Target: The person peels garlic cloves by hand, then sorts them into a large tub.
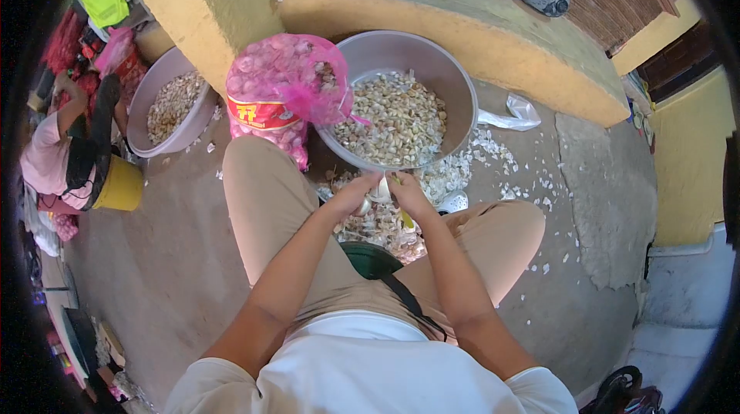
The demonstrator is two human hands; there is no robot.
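Between my knees, my left hand is closed around a pale garlic bulb. My right hand is beside it, closed on a small knife with a yellow-green handle. A whitish piece shows between the two hands. Just beyond them stands a large grey tub with many garlic cloves in it. Loose peels and garlic pieces lie below my hands. To the left of the tub is a pink mesh bag full of garlic bulbs.
A co-worker sits at the left by a second tub of cloves and a yellow bucket. Behind the large tub runs a yellow ledge. A silvery wrapper and scattered peels lie on the floor at the right.
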